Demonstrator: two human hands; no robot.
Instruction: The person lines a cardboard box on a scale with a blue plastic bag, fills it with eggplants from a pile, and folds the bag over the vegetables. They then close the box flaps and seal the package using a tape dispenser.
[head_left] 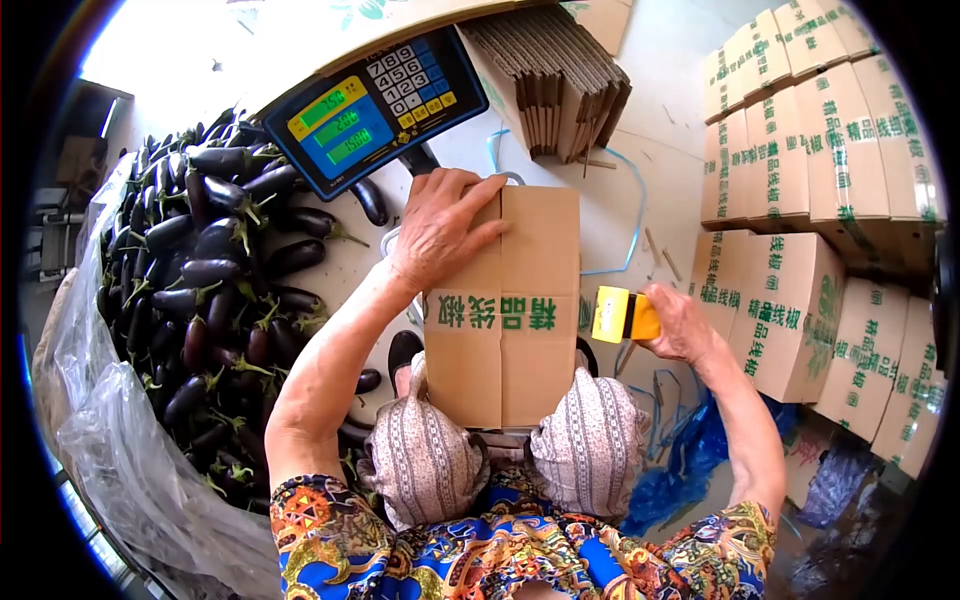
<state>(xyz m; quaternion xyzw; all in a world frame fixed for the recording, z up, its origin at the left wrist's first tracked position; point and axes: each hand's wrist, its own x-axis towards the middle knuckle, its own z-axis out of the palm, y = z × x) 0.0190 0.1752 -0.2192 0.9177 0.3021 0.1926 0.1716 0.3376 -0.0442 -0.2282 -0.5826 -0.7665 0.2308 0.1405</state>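
Observation:
A closed cardboard box (465,370) with green printed characters stands upright between my knees, its two top flaps meeting along a centre seam. My left hand (447,225) lies over the far left corner of the box top, fingers spread, a fingertip near the seam. To the right of the box, my right hand (680,322) is closed around a yellow tape dispenser (612,314) with a dark band, held apart from the cardboard. Just beyond my left hand is a digital scale display (375,110) with lit green readouts.
A large heap of eggplants (210,270) lies at the left on clear plastic sheeting (130,430). Flattened cartons (545,70) stand at the back. Packed boxes (815,150) are stacked at the right. Blue plastic (675,475) and blue strapping (640,215) lie on the floor.

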